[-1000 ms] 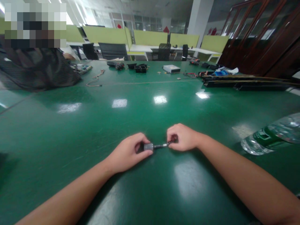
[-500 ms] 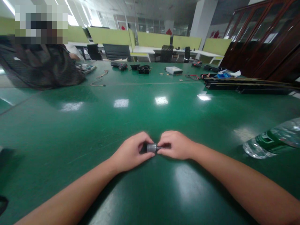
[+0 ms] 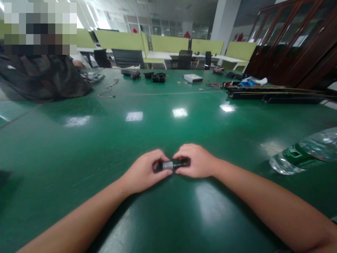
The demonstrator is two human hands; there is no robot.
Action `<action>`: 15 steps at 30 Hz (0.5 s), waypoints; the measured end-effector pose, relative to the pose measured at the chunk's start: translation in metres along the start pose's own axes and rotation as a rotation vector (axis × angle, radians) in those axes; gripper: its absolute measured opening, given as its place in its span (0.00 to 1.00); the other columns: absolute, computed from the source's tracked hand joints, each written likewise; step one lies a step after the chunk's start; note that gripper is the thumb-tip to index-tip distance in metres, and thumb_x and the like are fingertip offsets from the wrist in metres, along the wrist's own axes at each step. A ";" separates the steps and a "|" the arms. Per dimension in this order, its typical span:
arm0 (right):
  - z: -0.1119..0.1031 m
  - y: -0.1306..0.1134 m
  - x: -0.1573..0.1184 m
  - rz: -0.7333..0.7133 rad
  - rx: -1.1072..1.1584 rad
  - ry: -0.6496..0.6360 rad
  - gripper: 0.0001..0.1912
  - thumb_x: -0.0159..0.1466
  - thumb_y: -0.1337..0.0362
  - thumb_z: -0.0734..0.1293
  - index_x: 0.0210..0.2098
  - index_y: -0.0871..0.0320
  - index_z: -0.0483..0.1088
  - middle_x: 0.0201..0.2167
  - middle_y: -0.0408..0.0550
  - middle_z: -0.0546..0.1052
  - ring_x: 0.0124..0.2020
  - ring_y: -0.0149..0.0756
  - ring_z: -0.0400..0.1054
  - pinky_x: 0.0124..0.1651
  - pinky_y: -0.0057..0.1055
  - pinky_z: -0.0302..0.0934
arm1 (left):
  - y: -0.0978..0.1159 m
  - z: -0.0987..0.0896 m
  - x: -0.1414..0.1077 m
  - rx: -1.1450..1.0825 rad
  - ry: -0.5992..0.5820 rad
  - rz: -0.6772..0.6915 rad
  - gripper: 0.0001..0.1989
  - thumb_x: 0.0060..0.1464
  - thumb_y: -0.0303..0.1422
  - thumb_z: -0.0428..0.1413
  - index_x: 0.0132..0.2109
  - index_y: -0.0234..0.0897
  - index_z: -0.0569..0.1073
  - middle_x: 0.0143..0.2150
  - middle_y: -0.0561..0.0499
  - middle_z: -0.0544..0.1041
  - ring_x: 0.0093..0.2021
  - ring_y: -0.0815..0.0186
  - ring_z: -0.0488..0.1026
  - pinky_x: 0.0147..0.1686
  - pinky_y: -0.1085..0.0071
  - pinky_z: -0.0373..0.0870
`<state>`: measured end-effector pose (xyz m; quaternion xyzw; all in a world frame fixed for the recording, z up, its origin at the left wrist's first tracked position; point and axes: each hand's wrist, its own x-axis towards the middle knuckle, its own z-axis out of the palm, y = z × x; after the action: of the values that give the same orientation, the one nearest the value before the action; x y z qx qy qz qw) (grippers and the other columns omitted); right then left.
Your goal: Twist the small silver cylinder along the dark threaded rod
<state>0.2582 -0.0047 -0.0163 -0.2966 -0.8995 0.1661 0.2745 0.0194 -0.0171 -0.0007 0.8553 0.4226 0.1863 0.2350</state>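
Note:
Between my two hands lies a small grey metal cylinder (image 3: 167,165), held level low over the table. My left hand (image 3: 147,170) is closed on it, thumb below and fingers above. A thin dark shaft (image 3: 182,163) runs from the cylinder's right end into the curl of my right hand (image 3: 197,161). The right thumb and forefinger curve around this shaft near the cylinder. How firmly they press on it is hard to see. The shaft's far end is hidden by the right palm.
On the green table (image 3: 147,133), a clear plastic bottle (image 3: 302,154) lies at right. Long dark strips (image 3: 273,95) are stacked at far right. Farther back are a white box (image 3: 193,78), black parts (image 3: 159,77) and a cable (image 3: 107,91). A large dark bag (image 3: 50,79) stands at left.
The right thumb and forefinger have parted slightly around the shaft, and more of its dark length shows. The left hand keeps its hold. The whole view has shifted a little.

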 end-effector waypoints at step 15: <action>0.004 0.003 0.001 -0.082 -0.013 -0.019 0.05 0.61 0.64 0.70 0.35 0.59 0.77 0.30 0.47 0.77 0.34 0.35 0.69 0.41 0.32 0.61 | 0.000 0.000 0.000 0.000 0.001 0.016 0.11 0.55 0.40 0.60 0.40 0.37 0.74 0.29 0.54 0.69 0.28 0.67 0.66 0.29 0.72 0.60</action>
<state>0.2561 -0.0020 -0.0204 -0.2595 -0.9147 0.1515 0.2703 0.0194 -0.0169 -0.0010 0.8586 0.4158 0.1885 0.2334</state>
